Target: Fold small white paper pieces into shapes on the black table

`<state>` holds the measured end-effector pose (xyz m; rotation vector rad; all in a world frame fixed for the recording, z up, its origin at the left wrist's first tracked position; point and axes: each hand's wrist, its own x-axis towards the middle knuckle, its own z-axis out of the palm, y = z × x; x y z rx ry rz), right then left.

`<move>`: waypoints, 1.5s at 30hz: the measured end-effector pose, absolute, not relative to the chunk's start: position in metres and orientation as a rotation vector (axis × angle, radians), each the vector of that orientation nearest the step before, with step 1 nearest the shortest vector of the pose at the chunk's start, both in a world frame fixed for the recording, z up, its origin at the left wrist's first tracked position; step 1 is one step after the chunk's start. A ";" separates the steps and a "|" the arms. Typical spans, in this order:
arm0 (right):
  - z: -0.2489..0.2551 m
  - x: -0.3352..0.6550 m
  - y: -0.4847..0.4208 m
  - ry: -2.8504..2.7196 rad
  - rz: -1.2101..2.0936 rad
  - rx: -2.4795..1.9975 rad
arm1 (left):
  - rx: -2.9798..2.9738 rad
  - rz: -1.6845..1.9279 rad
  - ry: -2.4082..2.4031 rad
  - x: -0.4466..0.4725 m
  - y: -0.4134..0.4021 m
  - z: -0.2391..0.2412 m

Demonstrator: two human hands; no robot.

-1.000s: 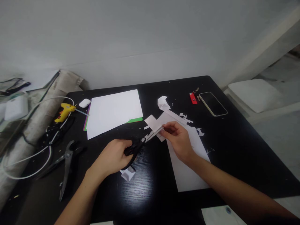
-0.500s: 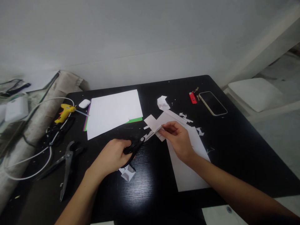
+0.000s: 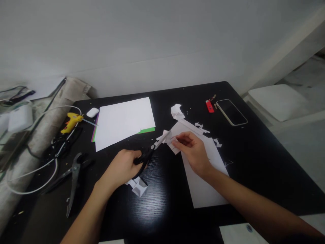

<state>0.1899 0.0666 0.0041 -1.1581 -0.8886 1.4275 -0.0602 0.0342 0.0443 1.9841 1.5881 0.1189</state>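
Note:
My left hand [image 3: 125, 165] is closed round the black handles of a pair of scissors [image 3: 152, 147]. The blades point up and to the right, across a small white paper piece [image 3: 173, 146]. That piece is pinched between the thumb and fingers of my right hand [image 3: 191, 149]. Beneath my right hand and wrist lies a white sheet of paper [image 3: 203, 183]. Folded white paper pieces [image 3: 139, 187] rest on the table just below my left hand. A crumpled white paper [image 3: 177, 111] sits beyond my right hand, and small paper scraps [image 3: 201, 127] are scattered to its right.
White sheets [image 3: 124, 118] over coloured ones lie at the back left. Left of them are a white mouse-shaped case [image 3: 92, 112], a yellow glue gun [image 3: 71, 122] with its cable, and metal snips [image 3: 74, 169]. A red lighter [image 3: 210, 106] and a phone [image 3: 232, 112] lie at the right.
The scissors have swung to point more steeply upward, and their blades now lie across the paper piece. Less of that piece shows above the blades. My right hand has hardly moved.

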 end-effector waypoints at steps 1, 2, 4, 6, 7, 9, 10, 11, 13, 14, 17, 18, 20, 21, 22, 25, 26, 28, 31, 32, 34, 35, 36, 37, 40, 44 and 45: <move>0.005 0.190 0.066 -0.894 1.434 -1.167 | 1.979 0.138 1.638 -0.060 0.035 0.044; 0.005 0.190 0.066 -0.899 1.448 -1.174 | 1.974 0.155 1.692 -0.059 0.036 0.044; 0.006 0.190 0.066 -0.908 1.498 -1.181 | 1.961 0.180 1.787 -0.059 0.038 0.043; 0.007 0.190 0.066 -0.915 1.559 -1.185 | 1.952 0.193 1.858 -0.060 0.040 0.042; 0.006 0.190 0.065 -0.913 1.586 -1.186 | 1.955 0.198 1.888 -0.061 0.040 0.040; 0.005 0.190 0.065 -0.899 1.632 -1.176 | 1.982 0.196 1.938 -0.064 0.040 0.036; 0.004 0.190 0.065 -0.891 1.652 -1.166 | 2.003 0.188 1.957 -0.065 0.040 0.034; 0.003 0.190 0.065 -0.884 1.672 -1.155 | 2.026 0.180 1.972 -0.066 0.040 0.032; 0.002 0.190 0.065 -0.883 1.706 -1.136 | 2.061 0.177 1.991 -0.068 0.039 0.029; 0.002 0.190 0.065 -0.887 1.720 -1.130 | 2.070 0.191 2.000 -0.069 0.039 0.028; 0.003 0.189 0.063 -0.896 1.758 -1.113 | 2.079 0.341 1.987 -0.064 0.036 0.029; 0.003 0.188 0.061 -0.901 1.767 -1.108 | 2.076 0.418 1.958 -0.060 0.034 0.030; 0.003 0.187 0.059 -0.921 1.774 -1.104 | 2.047 0.601 1.780 -0.050 0.029 0.031; 0.003 0.186 0.058 -0.935 1.771 -1.102 | 1.989 0.660 1.687 -0.044 0.026 0.030; 0.002 0.185 0.056 -0.952 1.769 -1.098 | 1.945 0.674 1.582 -0.038 0.023 0.028; 0.002 0.184 0.053 -1.008 1.774 -1.071 | 1.869 0.723 1.380 -0.024 0.016 0.019; 0.001 0.183 0.052 -1.039 1.774 -1.062 | 1.837 0.734 1.360 -0.021 0.015 0.015; 0.001 0.181 0.051 -1.125 1.742 -1.053 | 1.782 0.787 1.344 -0.017 0.013 0.009; -0.001 0.179 0.050 -1.232 1.635 -1.070 | 1.744 0.866 1.329 -0.016 0.013 0.004; -0.001 0.179 0.050 -1.243 1.606 -1.084 | 1.742 0.885 1.323 -0.016 0.013 0.003; -0.001 0.179 0.050 -1.244 1.575 -1.118 | 1.735 0.909 1.319 -0.016 0.013 0.003; -0.001 0.179 0.051 -1.238 1.569 -1.131 | 1.730 0.919 1.319 -0.016 0.012 0.003; -0.001 0.180 0.051 -1.229 1.566 -1.141 | 1.724 0.926 1.318 -0.016 0.012 0.003; 0.000 0.180 0.051 -1.220 1.567 -1.146 | 1.716 0.933 1.314 -0.016 0.012 0.003; 0.003 0.182 0.051 -1.206 1.591 -1.144 | 1.690 0.945 1.306 -0.016 0.012 0.004; 0.004 0.182 0.051 -1.194 1.609 -1.137 | 1.645 0.948 1.293 -0.016 0.013 0.006; 0.005 0.182 0.051 -1.191 1.612 -1.131 | 1.637 0.953 1.286 -0.015 0.013 0.006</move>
